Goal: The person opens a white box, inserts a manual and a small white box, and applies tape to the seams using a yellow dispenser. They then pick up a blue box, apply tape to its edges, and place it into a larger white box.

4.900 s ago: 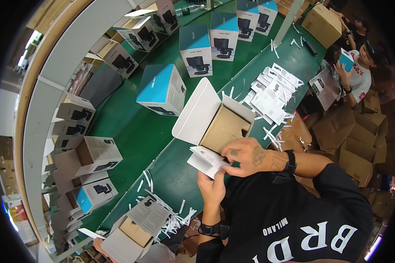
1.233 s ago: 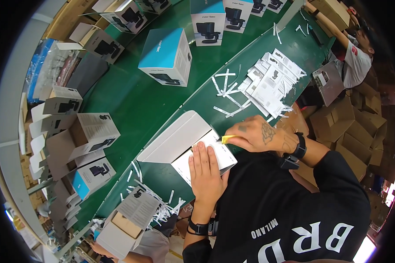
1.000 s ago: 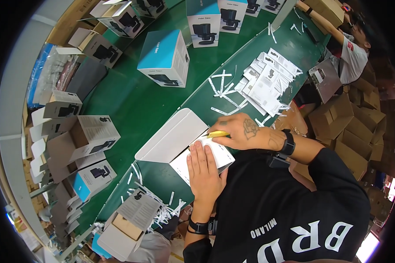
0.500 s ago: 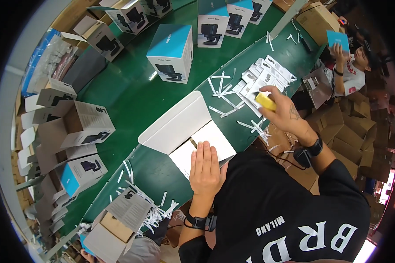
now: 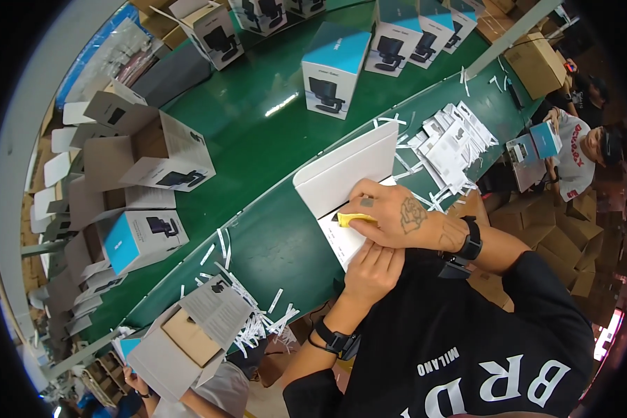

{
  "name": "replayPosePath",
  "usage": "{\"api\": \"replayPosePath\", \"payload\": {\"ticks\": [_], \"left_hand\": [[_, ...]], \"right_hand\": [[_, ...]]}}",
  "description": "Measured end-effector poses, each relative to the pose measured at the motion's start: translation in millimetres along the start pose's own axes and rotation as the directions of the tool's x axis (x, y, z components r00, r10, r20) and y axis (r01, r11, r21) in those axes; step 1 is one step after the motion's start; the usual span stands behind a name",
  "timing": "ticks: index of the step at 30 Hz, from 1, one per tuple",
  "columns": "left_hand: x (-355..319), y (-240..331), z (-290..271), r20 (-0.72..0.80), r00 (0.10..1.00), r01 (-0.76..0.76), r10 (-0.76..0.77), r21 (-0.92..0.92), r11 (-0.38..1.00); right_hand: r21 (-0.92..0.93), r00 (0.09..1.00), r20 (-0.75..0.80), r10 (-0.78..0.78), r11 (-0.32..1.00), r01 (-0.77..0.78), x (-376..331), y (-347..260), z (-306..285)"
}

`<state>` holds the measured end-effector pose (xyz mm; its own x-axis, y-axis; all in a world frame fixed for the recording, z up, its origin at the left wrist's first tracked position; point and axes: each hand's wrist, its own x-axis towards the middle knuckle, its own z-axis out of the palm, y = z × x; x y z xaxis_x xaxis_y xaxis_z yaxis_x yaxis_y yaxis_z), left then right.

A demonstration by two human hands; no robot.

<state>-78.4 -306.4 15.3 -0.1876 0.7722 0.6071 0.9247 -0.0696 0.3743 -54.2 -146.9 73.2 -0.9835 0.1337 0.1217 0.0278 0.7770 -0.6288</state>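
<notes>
An open white carton (image 5: 348, 166) sits at the near edge of the green table, in front of my body, its lid standing up on the far side. My right hand (image 5: 390, 212) pinches a small yellow tool with a dark tip (image 5: 354, 220) over the carton's white inner flaps; its exact kind cannot be made out. Just below it, my left hand (image 5: 375, 273) has its fingers bent together over the carton's near side, gripping it. Part of the carton is hidden under both hands.
A pile of flat white printed cards (image 5: 454, 150) and scattered paper strips lie right of the carton. Blue-and-white boxes (image 5: 334, 70) stand at the back, open cartons (image 5: 161, 150) at left. One person holds an open box (image 5: 181, 341) lower left; another person (image 5: 575, 157) works at right.
My right hand has come left from above the cards to the carton, bringing the yellow tool. My left hand has gone from lying flat to curled at the near side. The view has shifted.
</notes>
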Motion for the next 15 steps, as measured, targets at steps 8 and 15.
{"api": "replayPosePath", "payload": {"ticks": [8,15], "left_hand": [[-9.6,-9.1,-2.6,0.0,1.0,-0.009,0.009,-0.037,0.999],[-11.1,-16.7,-3.5,0.014,1.0,-0.018,0.019,-0.049,0.999]], "right_hand": [[0.014,0.998,-0.055,0.018,1.0,-0.017,2.7,-8.6,18.5],[0.09,0.997,-0.045,0.057,0.995,-0.052,1.0,-5.1,24.5]]}}
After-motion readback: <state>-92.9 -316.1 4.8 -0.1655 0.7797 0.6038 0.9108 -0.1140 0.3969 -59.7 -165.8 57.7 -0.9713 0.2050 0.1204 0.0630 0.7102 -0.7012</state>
